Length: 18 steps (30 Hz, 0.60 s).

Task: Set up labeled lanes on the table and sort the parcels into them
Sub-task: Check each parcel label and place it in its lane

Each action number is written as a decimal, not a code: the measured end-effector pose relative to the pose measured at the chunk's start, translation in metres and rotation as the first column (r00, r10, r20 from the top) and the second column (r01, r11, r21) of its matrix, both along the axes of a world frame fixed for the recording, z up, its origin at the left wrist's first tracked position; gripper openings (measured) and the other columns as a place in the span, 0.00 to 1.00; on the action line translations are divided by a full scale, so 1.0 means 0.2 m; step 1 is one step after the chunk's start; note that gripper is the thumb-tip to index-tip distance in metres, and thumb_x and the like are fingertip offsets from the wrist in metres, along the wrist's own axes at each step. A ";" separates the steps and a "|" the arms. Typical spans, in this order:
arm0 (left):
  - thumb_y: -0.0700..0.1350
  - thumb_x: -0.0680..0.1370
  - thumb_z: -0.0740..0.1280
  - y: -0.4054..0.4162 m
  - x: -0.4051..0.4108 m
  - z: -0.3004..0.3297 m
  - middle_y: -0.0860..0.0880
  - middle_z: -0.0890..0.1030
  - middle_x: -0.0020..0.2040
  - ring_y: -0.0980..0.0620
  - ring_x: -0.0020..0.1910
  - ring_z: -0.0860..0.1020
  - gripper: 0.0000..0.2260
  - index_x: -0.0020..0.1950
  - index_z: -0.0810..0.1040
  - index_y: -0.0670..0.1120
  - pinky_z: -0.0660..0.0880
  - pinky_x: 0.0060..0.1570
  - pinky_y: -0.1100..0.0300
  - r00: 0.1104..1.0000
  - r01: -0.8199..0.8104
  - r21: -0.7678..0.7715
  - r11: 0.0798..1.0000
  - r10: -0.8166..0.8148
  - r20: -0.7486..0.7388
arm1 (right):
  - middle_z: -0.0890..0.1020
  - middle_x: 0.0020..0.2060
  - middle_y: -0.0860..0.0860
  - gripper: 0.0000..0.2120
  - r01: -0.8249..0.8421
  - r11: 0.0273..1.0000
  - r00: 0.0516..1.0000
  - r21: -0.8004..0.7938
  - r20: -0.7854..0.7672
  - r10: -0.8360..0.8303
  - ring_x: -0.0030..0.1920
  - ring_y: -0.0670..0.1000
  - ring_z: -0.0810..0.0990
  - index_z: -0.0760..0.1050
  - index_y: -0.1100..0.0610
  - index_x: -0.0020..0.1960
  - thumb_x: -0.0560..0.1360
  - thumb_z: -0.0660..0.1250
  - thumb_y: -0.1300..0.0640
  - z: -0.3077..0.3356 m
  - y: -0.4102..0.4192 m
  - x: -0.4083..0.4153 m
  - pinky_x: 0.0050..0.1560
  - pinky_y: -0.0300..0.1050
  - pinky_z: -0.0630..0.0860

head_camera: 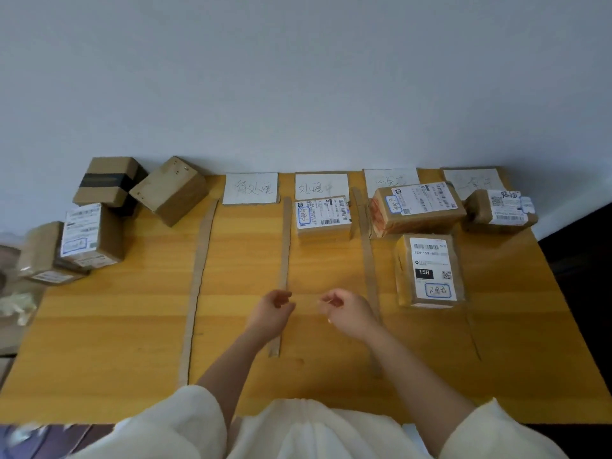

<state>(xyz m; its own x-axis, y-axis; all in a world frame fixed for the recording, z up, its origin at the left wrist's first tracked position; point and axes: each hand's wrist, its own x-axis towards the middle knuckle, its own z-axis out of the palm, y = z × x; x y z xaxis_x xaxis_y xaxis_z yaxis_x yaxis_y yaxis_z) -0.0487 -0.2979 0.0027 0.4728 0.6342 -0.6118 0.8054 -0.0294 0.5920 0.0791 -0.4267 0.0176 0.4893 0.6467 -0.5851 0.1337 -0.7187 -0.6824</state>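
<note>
Cardboard strips (198,276) (284,246) (367,260) divide the yellow table (132,326) into lanes. White handwritten labels (250,188) (321,187) (390,178) (473,182) lie at the lanes' far ends. One parcel (323,217) sits in the second lane. Two parcels (417,208) (429,271) are in the third and one (498,212) in the fourth. My left hand (275,309) and my right hand (344,313) hover near the middle strip's lower part. Their fingers are curled and pinch a faint clear tape strip (306,299) stretched between them.
Several unsorted parcels (109,182) (170,190) (89,236) (46,256) are piled at the table's far left. A thin cardboard sliver (473,336) lies right of the third lane. The wall runs along the far edge. Plastic packaging (16,306) lies off the left edge.
</note>
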 end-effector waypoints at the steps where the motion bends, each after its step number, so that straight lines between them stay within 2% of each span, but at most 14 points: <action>1: 0.50 0.79 0.64 0.02 -0.04 0.01 0.50 0.79 0.62 0.50 0.59 0.77 0.15 0.65 0.75 0.50 0.75 0.55 0.56 0.999 -0.036 0.007 0.999 0.036 0.005 | 0.81 0.49 0.46 0.11 -0.007 1.000 1.000 0.004 -0.020 0.007 0.48 0.49 0.81 0.77 0.49 0.55 0.78 0.64 0.45 0.00 0.03 -0.02 0.47 0.46 0.78; 3: 0.50 0.79 0.63 0.07 -0.12 0.02 0.51 0.79 0.59 0.50 0.56 0.78 0.14 0.64 0.76 0.50 0.76 0.52 0.56 0.995 -0.103 0.025 0.994 0.102 0.019 | 0.82 0.46 0.48 0.12 -0.030 1.000 0.999 0.008 -0.038 0.031 0.46 0.51 0.82 0.77 0.51 0.51 0.78 0.63 0.44 0.01 0.11 -0.07 0.48 0.49 0.78; 6: 0.49 0.80 0.63 0.17 -0.27 0.05 0.52 0.80 0.55 0.53 0.49 0.77 0.12 0.62 0.77 0.51 0.75 0.45 0.59 0.977 -0.210 0.060 0.976 0.207 0.052 | 0.79 0.37 0.49 0.16 -0.066 0.998 0.997 0.005 -0.045 0.067 0.39 0.51 0.78 0.75 0.53 0.42 0.78 0.63 0.42 0.02 0.23 -0.15 0.41 0.46 0.72; 9: 0.48 0.79 0.63 0.31 -0.44 0.06 0.50 0.81 0.54 0.52 0.47 0.78 0.10 0.60 0.77 0.51 0.76 0.45 0.57 0.948 -0.315 0.088 0.945 0.309 0.079 | 0.76 0.32 0.50 0.20 -0.068 0.998 0.997 0.000 -0.036 0.068 0.35 0.52 0.76 0.72 0.56 0.37 0.78 0.64 0.41 0.03 0.38 -0.26 0.38 0.45 0.67; 11: 0.48 0.79 0.63 0.41 -0.56 0.06 0.51 0.80 0.53 0.51 0.46 0.79 0.10 0.59 0.77 0.52 0.76 0.44 0.56 0.923 -0.381 0.081 0.921 0.374 0.090 | 0.78 0.32 0.51 0.20 -0.071 0.997 0.997 0.018 -0.027 0.072 0.39 0.55 0.80 0.75 0.57 0.38 0.77 0.65 0.41 0.02 0.49 -0.35 0.39 0.45 0.69; 13: 0.49 0.79 0.63 0.51 -0.69 0.05 0.52 0.80 0.52 0.50 0.46 0.79 0.10 0.60 0.76 0.52 0.77 0.44 0.54 0.900 -0.432 0.075 0.899 0.425 0.091 | 0.80 0.36 0.49 0.17 -0.093 0.995 0.994 0.021 -0.056 0.094 0.43 0.54 0.82 0.77 0.55 0.42 0.76 0.65 0.41 0.01 0.63 -0.46 0.43 0.46 0.73; 16: 0.46 0.79 0.63 0.67 -0.87 0.04 0.50 0.80 0.54 0.49 0.56 0.78 0.13 0.62 0.76 0.49 0.76 0.52 0.54 0.851 -0.523 0.081 0.848 0.516 0.101 | 0.80 0.41 0.47 0.14 -0.145 0.989 0.986 0.026 -0.083 0.147 0.46 0.53 0.81 0.78 0.50 0.48 0.76 0.65 0.39 -0.01 0.85 -0.64 0.47 0.48 0.75; 18: 0.45 0.78 0.63 0.79 -0.99 0.02 0.48 0.79 0.57 0.48 0.59 0.76 0.13 0.63 0.75 0.48 0.75 0.54 0.54 0.813 -0.581 0.076 0.810 0.573 0.099 | 0.78 0.45 0.46 0.14 -0.180 0.983 0.979 0.030 -0.091 0.182 0.48 0.50 0.80 0.76 0.48 0.52 0.76 0.65 0.39 0.01 1.02 -0.76 0.48 0.47 0.76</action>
